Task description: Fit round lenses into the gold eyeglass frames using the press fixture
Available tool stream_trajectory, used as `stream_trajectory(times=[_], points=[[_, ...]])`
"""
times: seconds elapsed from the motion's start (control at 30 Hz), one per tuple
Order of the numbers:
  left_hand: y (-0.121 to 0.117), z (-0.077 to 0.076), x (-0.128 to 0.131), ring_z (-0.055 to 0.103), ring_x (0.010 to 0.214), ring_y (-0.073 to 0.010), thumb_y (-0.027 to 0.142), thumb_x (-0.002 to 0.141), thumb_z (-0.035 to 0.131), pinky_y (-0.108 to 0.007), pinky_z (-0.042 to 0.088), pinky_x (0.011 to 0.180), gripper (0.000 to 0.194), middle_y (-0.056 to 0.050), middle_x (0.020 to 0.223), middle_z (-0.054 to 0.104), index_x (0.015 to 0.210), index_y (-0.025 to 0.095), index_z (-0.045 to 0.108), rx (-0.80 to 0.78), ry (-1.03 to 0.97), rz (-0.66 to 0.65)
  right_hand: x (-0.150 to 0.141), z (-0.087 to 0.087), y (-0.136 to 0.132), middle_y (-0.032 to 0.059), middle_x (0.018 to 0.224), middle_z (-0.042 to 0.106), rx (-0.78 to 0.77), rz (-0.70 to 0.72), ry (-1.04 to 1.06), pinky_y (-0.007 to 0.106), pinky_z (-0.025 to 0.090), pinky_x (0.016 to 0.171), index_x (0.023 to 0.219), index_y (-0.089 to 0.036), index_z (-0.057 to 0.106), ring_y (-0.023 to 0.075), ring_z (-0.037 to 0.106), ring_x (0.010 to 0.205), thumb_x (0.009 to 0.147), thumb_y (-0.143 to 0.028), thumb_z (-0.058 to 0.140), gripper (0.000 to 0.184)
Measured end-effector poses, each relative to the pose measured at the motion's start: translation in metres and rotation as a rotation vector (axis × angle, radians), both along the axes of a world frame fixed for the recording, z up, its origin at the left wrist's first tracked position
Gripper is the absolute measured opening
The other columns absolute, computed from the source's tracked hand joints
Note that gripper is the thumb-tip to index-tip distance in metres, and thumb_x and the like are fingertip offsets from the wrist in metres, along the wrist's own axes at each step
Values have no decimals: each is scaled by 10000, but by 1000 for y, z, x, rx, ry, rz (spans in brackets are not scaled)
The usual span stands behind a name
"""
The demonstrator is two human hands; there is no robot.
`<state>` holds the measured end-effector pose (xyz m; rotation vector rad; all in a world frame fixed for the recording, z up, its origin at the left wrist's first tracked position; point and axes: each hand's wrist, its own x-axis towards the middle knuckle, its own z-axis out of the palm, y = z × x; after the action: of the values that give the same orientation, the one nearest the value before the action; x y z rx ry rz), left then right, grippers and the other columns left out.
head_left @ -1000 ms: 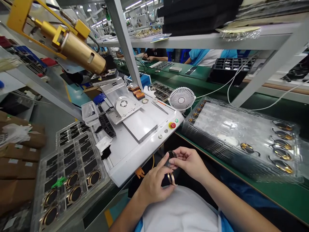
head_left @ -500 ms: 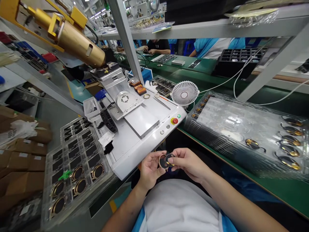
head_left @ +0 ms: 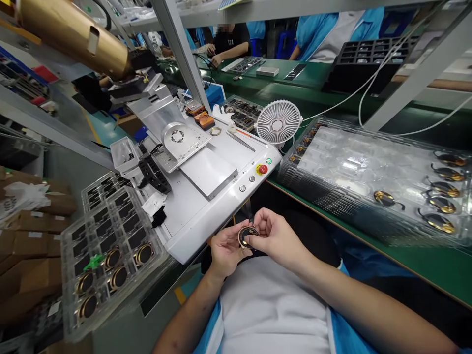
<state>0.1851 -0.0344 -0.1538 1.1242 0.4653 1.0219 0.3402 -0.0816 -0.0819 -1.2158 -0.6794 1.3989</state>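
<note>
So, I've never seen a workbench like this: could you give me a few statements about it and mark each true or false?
1. The left hand and right hand both hold a round, gold-rimmed black part. True.
2. The clear plastic tray on the person's left is empty. False: it holds round gold-rimmed parts and black pieces.
3. The white machine has a red button on its front. True.
4. The right hand rests flat on the green bench. False: it is raised, pinching the part.
</note>
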Motion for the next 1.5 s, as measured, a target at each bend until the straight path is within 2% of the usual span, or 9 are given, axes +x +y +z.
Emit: stream_trajectory(times=[0.2, 0.53, 0.8, 0.93, 1.07, 1.23, 1.33, 1.43, 1.5], points=[[2, -4, -4, 790, 1034, -313, 290, 583, 998, -456, 647, 926, 554, -99, 1179, 808, 1099, 264, 798, -27, 115, 71, -3, 1, 1, -82, 627, 610, 1, 12, 41, 214, 401, 506, 813, -232, 449, 94, 525, 525, 627, -188, 737, 345], [8, -7, -3, 808, 984, -247, 255, 637, 974, -298, 664, 845, 545, -89, 1156, 813, 1150, 294, 793, 99, 48, 68, 1, -1, 6, -90, 588, 625, -3, 46, 29, 199, 427, 480, 837, -228, 461, 111, 598, 499, 643, -199, 727, 331], [8, -12, -2, 809, 977, -266, 328, 612, 987, -330, 676, 840, 544, -100, 1153, 812, 1122, 290, 804, 67, 81, 126, 1, -5, 9, -71, 616, 663, -20, 46, 122, 208, 476, 505, 824, -228, 455, 125, 640, 523, 625, -206, 772, 375], [8, -9, 0, 800, 1014, -251, 267, 670, 960, -318, 666, 886, 527, -75, 1180, 800, 1164, 323, 786, 113, 26, 111, 7, -10, 12, -43, 585, 677, -107, 105, 142, 199, 477, 472, 817, -213, 491, 137, 650, 511, 600, -299, 874, 448], [7, -9, 0, 780, 1071, -251, 253, 725, 926, -322, 647, 941, 492, -72, 1199, 791, 1188, 321, 776, 166, 45, 86, 13, -21, 10, 9, 565, 678, -137, 187, 78, 186, 480, 434, 707, -162, 582, 107, 605, 466, 565, -488, 950, 512], [5, -13, -7, 781, 1074, -294, 187, 688, 938, -403, 657, 935, 517, -80, 1119, 819, 1164, 323, 786, 203, 138, 91, 3, -38, 8, 14, 497, 649, -153, 171, 218, 171, 422, 333, 595, -176, 510, 82, 518, 355, 478, -608, 972, 643], [5, -14, -10, 779, 1084, -277, 165, 720, 913, -395, 637, 973, 480, -84, 1150, 815, 1164, 301, 790, 125, 138, 157, -3, -40, 19, 3, 491, 643, -117, 187, 193, 188, 464, 348, 617, -180, 515, 93, 532, 361, 486, -624, 963, 644], [6, -5, -9, 767, 1114, -246, 224, 772, 889, -355, 615, 997, 412, -73, 1180, 811, 1164, 293, 783, -41, 37, 282, 5, -34, 50, 9, 529, 656, -63, 271, 30, 215, 512, 387, 685, -172, 571, 129, 594, 425, 472, -584, 983, 620], [5, 5, -9, 763, 1118, -247, 279, 801, 872, -371, 607, 1006, 367, -67, 1192, 800, 1154, 286, 773, -129, -29, 303, 16, -28, 81, -10, 540, 638, -41, 160, -130, 224, 484, 358, 756, -177, 586, 130, 568, 409, 538, -552, 975, 583]])
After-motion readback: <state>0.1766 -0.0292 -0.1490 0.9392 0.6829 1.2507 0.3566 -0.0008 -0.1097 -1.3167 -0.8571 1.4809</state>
